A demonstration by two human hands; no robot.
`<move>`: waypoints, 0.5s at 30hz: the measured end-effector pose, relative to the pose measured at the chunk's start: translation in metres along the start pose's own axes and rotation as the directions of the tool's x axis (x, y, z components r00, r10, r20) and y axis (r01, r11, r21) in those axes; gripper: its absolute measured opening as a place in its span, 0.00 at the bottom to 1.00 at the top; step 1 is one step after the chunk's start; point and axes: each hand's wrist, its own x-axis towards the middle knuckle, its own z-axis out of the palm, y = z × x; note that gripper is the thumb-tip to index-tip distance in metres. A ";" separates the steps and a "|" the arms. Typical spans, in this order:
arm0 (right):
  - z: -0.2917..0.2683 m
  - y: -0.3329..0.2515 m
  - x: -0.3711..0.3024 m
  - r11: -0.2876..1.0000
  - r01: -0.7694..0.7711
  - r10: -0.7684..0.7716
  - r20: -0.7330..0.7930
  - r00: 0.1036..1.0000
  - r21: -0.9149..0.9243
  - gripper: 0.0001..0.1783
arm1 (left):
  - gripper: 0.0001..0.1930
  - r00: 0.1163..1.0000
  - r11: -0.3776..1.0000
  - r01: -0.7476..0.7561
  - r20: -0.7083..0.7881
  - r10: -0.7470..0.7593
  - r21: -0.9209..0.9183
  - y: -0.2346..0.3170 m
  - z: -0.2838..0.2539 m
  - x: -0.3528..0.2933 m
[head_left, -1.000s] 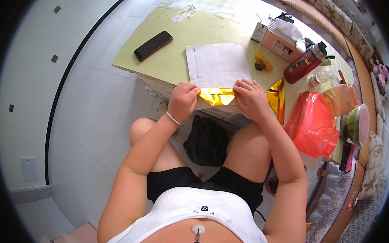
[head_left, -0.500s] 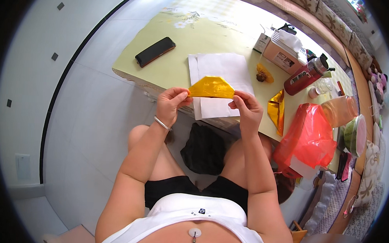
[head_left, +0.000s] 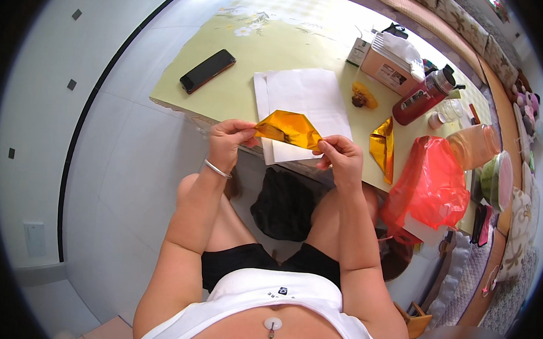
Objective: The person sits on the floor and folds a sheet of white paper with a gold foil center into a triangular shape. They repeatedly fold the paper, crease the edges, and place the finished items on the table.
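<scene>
Between my hands stretches a folded sheet of shiny gold foil paper (head_left: 288,126), boat-like in shape, with slanted sides and a flat top edge. My left hand (head_left: 227,140) pinches its left tip and my right hand (head_left: 343,155) pinches its right tip. It is held above the front part of some white paper sheets (head_left: 305,92) on the table, with its front side slightly bowed. Another folded gold foil piece (head_left: 381,149) lies on the table to the right of my right hand.
A black phone (head_left: 207,71) lies at the left of the table (head_left: 186,50). Rightward are a small yellow-and-brown item (head_left: 364,96), a tissue box (head_left: 390,68), a red thermos (head_left: 417,102), a red plastic bag (head_left: 428,182), a plastic jar (head_left: 473,147) and a cut watermelon (head_left: 497,181).
The gold foil paper has tilted, its right end now lower than its left, and its front side has bowed open. My hands have shifted slightly left in the view, along with the whole scene.
</scene>
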 end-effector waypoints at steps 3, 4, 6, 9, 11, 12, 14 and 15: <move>0.001 0.001 -0.001 0.999 0.027 -0.029 -0.080 0.996 -0.024 0.05 | 0.07 1.000 1.000 -0.023 0.018 0.023 0.009 -0.003 0.004 0.004; 0.003 -0.004 -0.003 0.996 0.042 -0.050 -0.101 0.994 -0.078 0.05 | 0.07 0.999 0.999 -0.041 0.014 0.041 0.018 0.001 0.008 0.002; 0.003 -0.008 -0.004 0.994 0.072 -0.080 -0.087 0.993 -0.086 0.06 | 0.08 0.990 0.992 -0.129 0.066 0.128 0.006 0.003 0.010 0.004; -0.006 -0.024 -0.015 0.984 0.124 -0.134 -0.077 0.988 -0.126 0.08 | 0.09 0.977 0.986 -0.157 0.140 0.162 -0.051 0.001 0.020 0.006; -0.009 -0.038 -0.024 0.963 0.195 -0.218 -0.114 0.969 -0.187 0.08 | 0.15 0.960 0.984 -0.176 0.215 0.179 -0.034 0.000 0.030 0.009; -0.014 -0.043 -0.026 0.942 0.271 -0.306 -0.172 0.936 -0.198 0.08 | 0.18 0.962 0.985 -0.163 0.214 0.172 -0.059 0.006 0.042 0.007; -0.033 -0.053 -0.031 0.854 0.386 -0.492 -0.300 0.817 -0.350 0.08 | 0.23 0.949 0.982 -0.184 0.250 0.190 -0.048 0.004 0.048 0.009; -0.044 -0.052 -0.030 0.786 0.432 -0.596 -0.354 0.721 -0.443 0.08 | 0.21 0.952 0.983 -0.180 0.246 0.179 -0.020 0.003 0.047 0.009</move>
